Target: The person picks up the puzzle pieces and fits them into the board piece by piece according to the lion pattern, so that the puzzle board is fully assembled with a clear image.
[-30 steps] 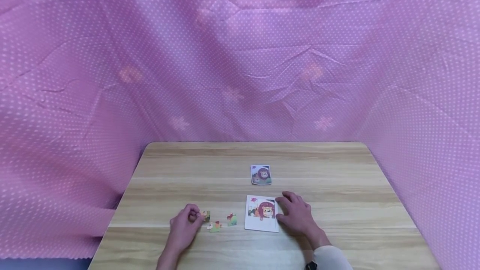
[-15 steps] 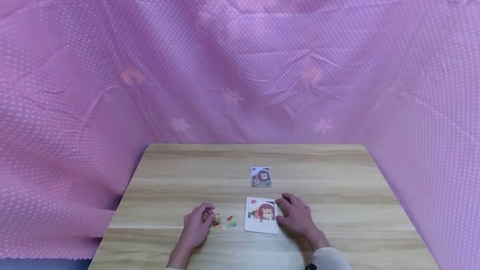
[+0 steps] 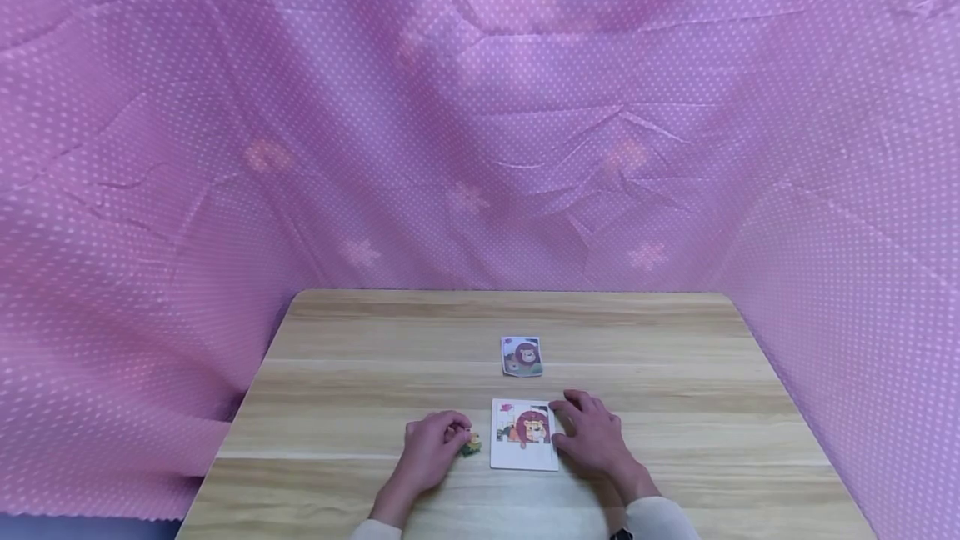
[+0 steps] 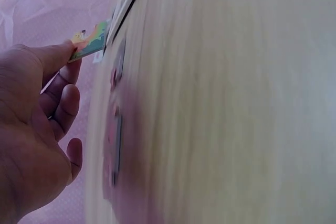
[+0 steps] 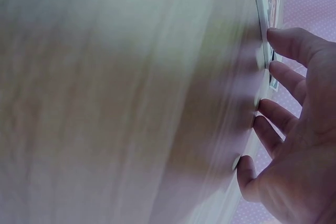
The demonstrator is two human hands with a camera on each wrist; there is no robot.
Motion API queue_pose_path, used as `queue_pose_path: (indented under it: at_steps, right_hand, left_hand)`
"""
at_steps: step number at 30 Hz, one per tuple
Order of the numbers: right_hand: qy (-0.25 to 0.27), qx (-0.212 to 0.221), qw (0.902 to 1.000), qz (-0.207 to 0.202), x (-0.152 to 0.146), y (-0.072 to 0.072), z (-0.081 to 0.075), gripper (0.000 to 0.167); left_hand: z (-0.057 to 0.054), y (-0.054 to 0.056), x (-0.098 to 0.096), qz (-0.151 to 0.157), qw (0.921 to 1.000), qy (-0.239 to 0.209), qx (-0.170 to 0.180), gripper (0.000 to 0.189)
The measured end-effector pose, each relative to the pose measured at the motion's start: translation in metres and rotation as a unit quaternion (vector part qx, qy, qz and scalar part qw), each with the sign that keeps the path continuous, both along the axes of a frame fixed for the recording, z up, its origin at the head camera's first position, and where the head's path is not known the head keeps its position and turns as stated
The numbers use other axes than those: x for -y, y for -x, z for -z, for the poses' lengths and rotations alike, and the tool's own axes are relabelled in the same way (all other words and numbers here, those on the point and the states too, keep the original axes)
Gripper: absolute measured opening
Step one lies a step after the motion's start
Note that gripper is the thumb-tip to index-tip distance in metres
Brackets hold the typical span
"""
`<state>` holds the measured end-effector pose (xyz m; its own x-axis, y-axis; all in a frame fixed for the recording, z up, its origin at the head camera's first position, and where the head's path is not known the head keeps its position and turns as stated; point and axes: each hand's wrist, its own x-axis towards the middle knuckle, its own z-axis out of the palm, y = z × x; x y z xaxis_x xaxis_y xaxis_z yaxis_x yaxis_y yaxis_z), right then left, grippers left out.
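Observation:
My left hand (image 3: pixel 435 450) pinches a small green and yellow puzzle piece (image 4: pixel 90 41) between thumb and finger, held above the table just left of the puzzle board (image 3: pixel 523 458). The white board carries a partly assembled lion picture in its upper part; its lower strip shows bare white. At the board's right edge, my right hand (image 3: pixel 596 440) touches the side with thumb and index fingertip, the other fingers spread on the table. In the left wrist view, loose puzzle pieces (image 4: pixel 118 150) lie flat below the left hand; the head view hides them.
A small lion picture card (image 3: pixel 521 357) lies on the wooden table (image 3: pixel 375 340) beyond the board. Pink dotted cloth (image 3: pixel 480 148) hangs behind the table and along both sides.
My left hand has moved right with the pinched puzzle piece, passing over the loose pieces toward the board. My right hand has stayed at the board's edge.

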<state>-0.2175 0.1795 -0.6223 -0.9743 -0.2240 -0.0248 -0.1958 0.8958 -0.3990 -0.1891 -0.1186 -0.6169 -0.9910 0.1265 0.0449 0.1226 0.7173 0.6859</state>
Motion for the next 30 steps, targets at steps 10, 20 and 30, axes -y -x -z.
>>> queue_pose_path:
  at_steps: [10,20,30]
  right_hand:
    - [0.001,0.002,1.0,-0.001,-0.002,-0.002,0.002,0.052]
    - [0.001,-0.011,0.9999,-0.001,-0.007,-0.006,0.006,0.052]
    - [0.011,-0.001,0.9999,-0.002,-0.01,-0.009,0.002,0.051]
  left_hand:
    - [-0.004,0.001,-0.025,0.025,0.9997,-0.003,0.004,0.011]
    - [0.0,0.001,-0.049,0.056,0.9983,0.013,0.012,0.005]
    - [0.004,-0.002,-0.061,0.06,0.9973,0.04,0.013,0.006]
